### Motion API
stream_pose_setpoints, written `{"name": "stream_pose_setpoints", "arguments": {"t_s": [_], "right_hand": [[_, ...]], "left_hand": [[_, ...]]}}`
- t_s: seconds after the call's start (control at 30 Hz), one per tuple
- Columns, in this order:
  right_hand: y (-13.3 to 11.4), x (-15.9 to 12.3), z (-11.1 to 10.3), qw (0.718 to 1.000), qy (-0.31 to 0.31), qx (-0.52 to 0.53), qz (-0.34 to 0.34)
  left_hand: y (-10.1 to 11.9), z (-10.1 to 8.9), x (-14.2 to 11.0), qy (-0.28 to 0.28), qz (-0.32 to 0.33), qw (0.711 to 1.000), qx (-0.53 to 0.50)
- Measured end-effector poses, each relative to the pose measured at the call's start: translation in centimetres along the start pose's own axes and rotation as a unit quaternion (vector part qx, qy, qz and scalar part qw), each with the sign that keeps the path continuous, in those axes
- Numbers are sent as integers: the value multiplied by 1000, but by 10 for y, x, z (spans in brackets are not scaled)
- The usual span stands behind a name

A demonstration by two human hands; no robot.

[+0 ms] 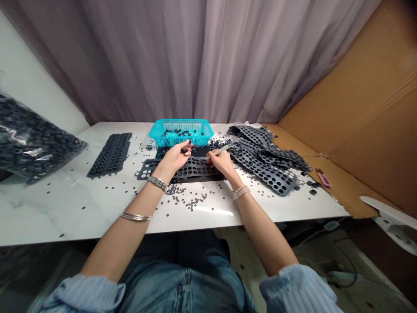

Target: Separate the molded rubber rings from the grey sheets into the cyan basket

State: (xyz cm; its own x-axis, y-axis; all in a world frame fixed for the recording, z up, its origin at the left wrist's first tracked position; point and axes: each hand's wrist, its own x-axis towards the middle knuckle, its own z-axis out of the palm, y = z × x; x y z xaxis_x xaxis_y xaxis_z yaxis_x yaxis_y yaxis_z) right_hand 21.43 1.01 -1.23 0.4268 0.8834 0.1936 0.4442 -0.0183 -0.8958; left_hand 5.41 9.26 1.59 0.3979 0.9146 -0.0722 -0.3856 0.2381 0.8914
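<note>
A black rubber sheet (192, 167) full of round holes lies on the white table (81, 208) in front of me. My left hand (176, 156) rests on its far left part, fingers curled and pinching a small black ring near the sheet's edge. My right hand (220, 161) is closed round a thin grey pen-like tool (222, 149) whose tip points at the sheet. A turquoise basket (181, 131) with several black rings stands just beyond both hands.
A heap of punched-out black sheets (269, 158) lies to the right. Another full sheet of rings (112, 153) lies to the left, with a clear bag of rings (29, 141) at the far left. Small black discs (187, 201) litter the table. A pink cutter (323, 178) lies on brown cardboard.
</note>
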Motion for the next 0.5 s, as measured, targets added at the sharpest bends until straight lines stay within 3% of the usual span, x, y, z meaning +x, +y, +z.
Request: {"name": "stream_pose_setpoints", "arguments": {"t_s": [0.2, 0.5], "right_hand": [[-6, -3, -6, 998, 41, 47, 12], [-5, -2, -2, 998, 28, 63, 10]], "left_hand": [[1, 1, -6, -35, -106, 980, -166], [4, 6, -9, -49, -114, 968, -216]]}}
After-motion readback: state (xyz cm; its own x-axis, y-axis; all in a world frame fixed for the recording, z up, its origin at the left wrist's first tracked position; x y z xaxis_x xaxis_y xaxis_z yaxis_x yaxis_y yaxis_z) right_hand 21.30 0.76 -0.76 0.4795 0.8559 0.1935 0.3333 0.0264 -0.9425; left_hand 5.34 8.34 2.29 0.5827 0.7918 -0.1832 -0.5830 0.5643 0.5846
